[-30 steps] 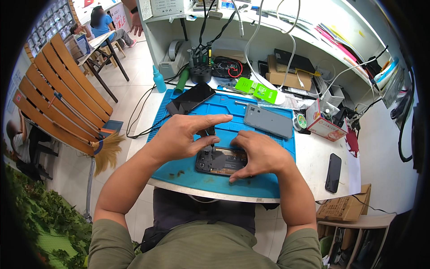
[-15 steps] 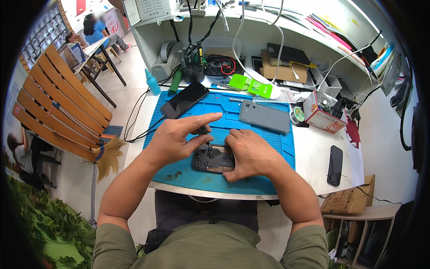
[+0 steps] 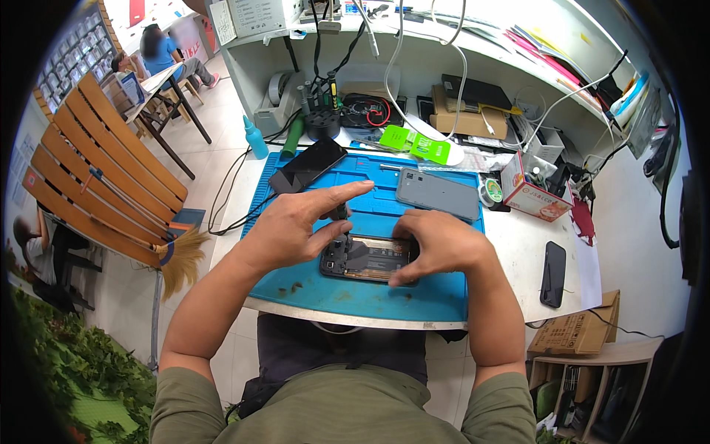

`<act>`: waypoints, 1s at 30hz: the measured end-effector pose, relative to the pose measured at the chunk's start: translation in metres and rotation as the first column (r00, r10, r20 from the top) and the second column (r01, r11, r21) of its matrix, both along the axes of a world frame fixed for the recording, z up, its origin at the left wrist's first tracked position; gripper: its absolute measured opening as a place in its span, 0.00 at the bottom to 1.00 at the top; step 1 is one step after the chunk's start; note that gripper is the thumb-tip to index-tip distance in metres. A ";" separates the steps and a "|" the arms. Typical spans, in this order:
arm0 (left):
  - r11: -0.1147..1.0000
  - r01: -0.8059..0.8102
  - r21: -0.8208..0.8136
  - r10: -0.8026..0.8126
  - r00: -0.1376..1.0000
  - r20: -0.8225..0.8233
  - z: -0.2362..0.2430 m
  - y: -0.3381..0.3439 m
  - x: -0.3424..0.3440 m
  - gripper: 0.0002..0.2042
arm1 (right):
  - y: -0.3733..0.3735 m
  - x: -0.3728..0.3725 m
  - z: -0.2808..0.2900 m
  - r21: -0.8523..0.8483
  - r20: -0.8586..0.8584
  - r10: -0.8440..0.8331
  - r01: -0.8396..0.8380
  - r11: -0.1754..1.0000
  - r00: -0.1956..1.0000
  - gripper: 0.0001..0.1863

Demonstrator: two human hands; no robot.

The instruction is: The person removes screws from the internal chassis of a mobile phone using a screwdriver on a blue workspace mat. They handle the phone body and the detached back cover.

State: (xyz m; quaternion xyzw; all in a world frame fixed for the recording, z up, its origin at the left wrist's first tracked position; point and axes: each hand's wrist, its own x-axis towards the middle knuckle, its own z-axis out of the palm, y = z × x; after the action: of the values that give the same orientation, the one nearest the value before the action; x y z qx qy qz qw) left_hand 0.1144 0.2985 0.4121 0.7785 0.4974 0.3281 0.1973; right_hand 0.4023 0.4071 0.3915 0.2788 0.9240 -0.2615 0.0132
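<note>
An opened phone (image 3: 373,256) lies on the blue repair mat (image 3: 333,297), its battery and inner parts exposed. Between the thumb and fingers of my left hand (image 3: 288,226) is a short, dark screwdriver (image 3: 342,214), upright over the phone's left end; its tip is hard to make out. That hand's index finger stretches out above the tool. My right hand (image 3: 447,240) arches over the phone's right end, thumb on the near edge and fingertips at the far edge. A grey phone back cover (image 3: 438,194) and a dark phone screen (image 3: 309,164) lie farther back on the mat.
Behind the mat stand a light-blue bottle (image 3: 254,138), a black tool holder (image 3: 322,122) and green packets (image 3: 416,143). On the right are a red-and-white box (image 3: 536,189) and a black phone (image 3: 553,274). White cables (image 3: 464,70) hang from the shelf.
My right hand has slid right along the phone, uncovering more of its battery. My left hand stays over the phone's left end with the screwdriver. The view has shifted slightly.
</note>
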 end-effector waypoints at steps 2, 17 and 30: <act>0.999 0.040 -0.022 -0.039 0.998 0.048 -0.004 0.003 -0.004 0.36 | 0.012 0.008 -0.001 -0.074 0.057 -0.066 0.071 0.995 0.996 0.28; 1.000 -0.023 -0.005 0.023 1.000 -0.007 -0.004 0.006 -0.004 0.36 | 0.029 0.019 -0.011 -0.107 0.044 -0.137 0.141 0.984 0.990 0.11; 0.997 -0.076 0.030 0.075 0.997 0.011 -0.012 0.004 0.000 0.42 | 0.020 0.001 -0.022 0.037 -0.155 -0.096 0.103 0.994 0.983 0.11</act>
State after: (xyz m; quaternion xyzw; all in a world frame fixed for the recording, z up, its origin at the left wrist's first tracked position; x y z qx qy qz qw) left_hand 0.1142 0.3021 0.4002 0.7603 0.5204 0.3468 0.1755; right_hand 0.4028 0.4266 0.3696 0.3042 0.9128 -0.2615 -0.0770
